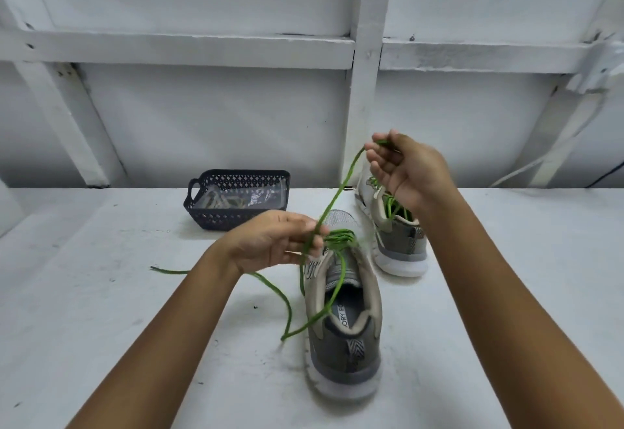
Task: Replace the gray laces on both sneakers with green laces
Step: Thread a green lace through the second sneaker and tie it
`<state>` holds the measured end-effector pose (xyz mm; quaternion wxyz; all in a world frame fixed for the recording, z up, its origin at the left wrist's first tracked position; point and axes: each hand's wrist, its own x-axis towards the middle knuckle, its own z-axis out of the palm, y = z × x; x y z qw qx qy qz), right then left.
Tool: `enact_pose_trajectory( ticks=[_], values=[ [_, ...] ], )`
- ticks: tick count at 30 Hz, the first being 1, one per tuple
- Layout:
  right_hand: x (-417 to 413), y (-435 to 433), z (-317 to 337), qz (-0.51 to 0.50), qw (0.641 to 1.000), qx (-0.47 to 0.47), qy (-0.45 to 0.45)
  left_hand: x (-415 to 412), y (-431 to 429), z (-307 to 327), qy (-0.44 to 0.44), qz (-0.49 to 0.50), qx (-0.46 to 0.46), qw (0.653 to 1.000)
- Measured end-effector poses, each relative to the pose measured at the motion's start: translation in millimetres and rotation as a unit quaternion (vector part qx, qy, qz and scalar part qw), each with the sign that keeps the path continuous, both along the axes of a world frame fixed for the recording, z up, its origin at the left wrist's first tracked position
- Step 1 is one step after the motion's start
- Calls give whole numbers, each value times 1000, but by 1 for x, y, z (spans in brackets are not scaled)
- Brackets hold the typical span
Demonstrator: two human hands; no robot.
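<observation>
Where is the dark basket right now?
In the head view the dark basket sits at the far edge of the table by the wall, just beyond the left hand and left of the far sneaker.

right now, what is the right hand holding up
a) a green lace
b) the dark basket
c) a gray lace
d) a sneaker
a: the right hand pinches a green lace raised above the near sneaker, and the left hand grips the same lace lower down.
</observation>
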<state>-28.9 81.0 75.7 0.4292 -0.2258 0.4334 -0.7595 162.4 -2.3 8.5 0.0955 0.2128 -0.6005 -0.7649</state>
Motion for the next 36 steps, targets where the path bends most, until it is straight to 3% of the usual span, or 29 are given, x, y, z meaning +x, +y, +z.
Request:
enact_pose_trajectory(
  ticks=[2,4,8,14,18,24,30,36],
  values=[
    [-6,-8,-3,-20,999,30,-6,2,-1,-2,0,22,-7,1000],
    [-3,-13,-10,16,991,125,42,-1,-3,1,11,59,-13,998],
    [20,-15,-26,151,924,288,204,-9,-7,10,23,102,-48,993],
    [34,-17,-34,75,899,296,312,-15,-6,13,17,148,-52,987],
    [35,-16,-34,96,882,293,356,-14,-4,15,-3,144,-74,987],
    [36,-21,-37,122,893,236,362,-15,3,12,-36,109,-105,988],
    [18,-34,-29,-2,964,184,190,2,5,-2,-57,85,-140,985],
    [10,-37,-29,-45,977,160,136,14,6,-8,-63,81,-120,987]
  ],
)
